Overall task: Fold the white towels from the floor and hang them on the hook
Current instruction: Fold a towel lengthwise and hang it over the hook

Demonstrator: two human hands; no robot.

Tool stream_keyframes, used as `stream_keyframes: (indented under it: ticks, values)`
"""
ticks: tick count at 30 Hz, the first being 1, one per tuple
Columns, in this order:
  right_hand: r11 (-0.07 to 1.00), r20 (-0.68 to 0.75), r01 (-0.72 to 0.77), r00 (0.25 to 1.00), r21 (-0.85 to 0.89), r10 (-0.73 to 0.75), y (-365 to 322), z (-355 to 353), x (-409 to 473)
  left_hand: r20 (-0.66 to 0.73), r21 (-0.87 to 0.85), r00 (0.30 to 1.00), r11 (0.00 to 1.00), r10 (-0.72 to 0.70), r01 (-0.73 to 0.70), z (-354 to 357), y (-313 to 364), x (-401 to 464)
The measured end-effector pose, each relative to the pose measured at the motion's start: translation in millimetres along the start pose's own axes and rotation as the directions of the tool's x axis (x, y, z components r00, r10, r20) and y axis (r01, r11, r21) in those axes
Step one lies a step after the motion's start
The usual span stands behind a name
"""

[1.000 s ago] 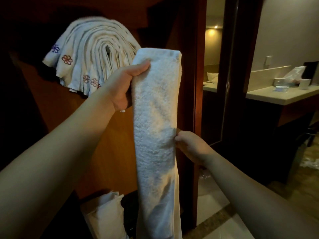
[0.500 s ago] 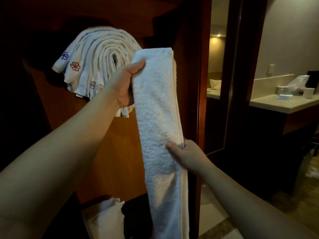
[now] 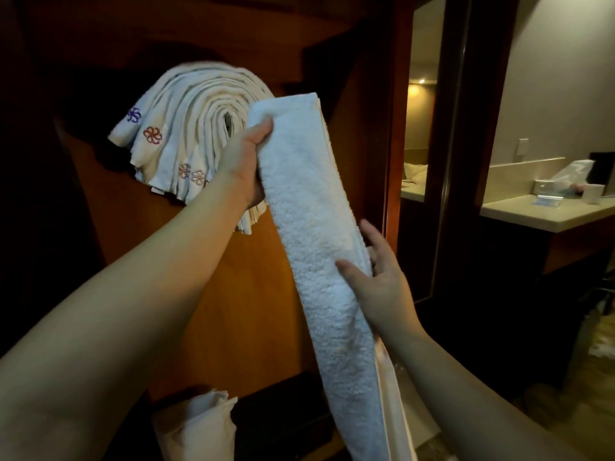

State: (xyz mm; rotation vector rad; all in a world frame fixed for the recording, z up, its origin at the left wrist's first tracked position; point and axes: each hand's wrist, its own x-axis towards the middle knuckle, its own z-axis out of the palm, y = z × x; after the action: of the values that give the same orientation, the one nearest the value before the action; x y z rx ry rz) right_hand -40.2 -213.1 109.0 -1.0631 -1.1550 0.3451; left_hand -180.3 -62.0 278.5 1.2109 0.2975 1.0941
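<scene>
A long white towel (image 3: 312,211), folded into a narrow strip, hangs tilted from upper left to lower right in front of me. My left hand (image 3: 244,168) grips its top end, thumb over the front. My right hand (image 3: 376,281) holds the strip at its middle, thumb on the front and fingers behind the right edge. Behind the towel's top, a thick arch of several folded white towels (image 3: 186,134) with embroidered flower marks hangs on the wooden wall; the hook itself is hidden under them.
A wooden panel (image 3: 233,311) fills the wall ahead. More white cloth (image 3: 199,424) lies on the floor at the bottom. A dark door frame (image 3: 459,144) stands to the right, then a counter (image 3: 549,211) with small items.
The towel's lower part has swung right, so it now hangs tilted. My right hand shifted from touching its edge to clasping it with the thumb on front. My left hand keeps its hold.
</scene>
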Motion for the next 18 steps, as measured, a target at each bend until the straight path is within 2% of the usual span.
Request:
stream_keyframes:
  ticks: [2, 3, 5, 6, 8, 9, 11, 13, 14, 16, 18]
  values:
    - [0.986, 0.088, -0.165, 0.982, -0.021, 0.166, 4.0, -4.0, 4.7, -0.063, 0.022, 0.998, 0.999, -0.025, 0.027, 0.0, -2.6, 5.0]
    - [0.962, 0.187, -0.272, 0.946, 0.009, 0.266, 5.9, -7.8, 7.5, -0.089, 0.042, 0.995, 0.998, -0.043, 0.047, 0.3, -4.9, 7.2]
    - [0.872, 0.435, -0.484, 0.802, 0.072, 0.409, 10.4, -15.7, 11.4, -0.137, 0.098, 0.988, 0.991, -0.073, 0.087, 1.8, -11.5, 10.4]
    - [0.830, 0.535, -0.557, 0.711, 0.031, 0.456, 12.5, -19.0, 10.9, -0.164, 0.129, 0.983, 0.986, -0.081, 0.103, 2.9, -15.3, 11.9]
    - [0.796, 0.640, -0.589, 0.560, -0.138, 0.525, 22.2, -20.6, 6.6, -0.216, 0.189, 0.973, 0.974, -0.080, 0.122, 4.2, -22.3, 15.8]
    - [0.798, 0.644, -0.565, 0.534, -0.211, 0.548, 27.8, -19.3, 4.3, -0.235, 0.208, 0.969, 0.970, -0.078, 0.129, 3.7, -25.0, 18.6]
    - [0.817, 0.581, -0.517, 0.594, -0.255, 0.556, 40.6, -14.4, 1.5, -0.262, 0.209, 0.961, 0.966, -0.093, 0.150, 2.2, -30.1, 24.3]
    - [0.824, 0.532, -0.553, 0.663, -0.126, 0.526, 53.1, -11.6, -2.5, -0.278, 0.196, 0.953, 0.965, -0.116, 0.174, -0.1, -34.9, 28.3]
    - [0.798, 0.529, -0.602, 0.669, -0.027, 0.522, 59.5, -11.5, -5.1, -0.290, 0.189, 0.949, 0.964, -0.125, 0.185, -1.4, -37.1, 30.6]
    - [0.713, 0.585, -0.688, 0.635, 0.131, 0.505, 68.2, -12.5, -13.2, -0.322, 0.176, 0.938, 0.965, -0.131, 0.195, -4.7, -40.6, 36.5]
    - [0.659, 0.654, -0.737, 0.573, 0.147, 0.495, 72.9, -12.0, -20.9, -0.354, 0.176, 0.927, 0.965, -0.124, 0.196, -9.2, -42.6, 43.4]
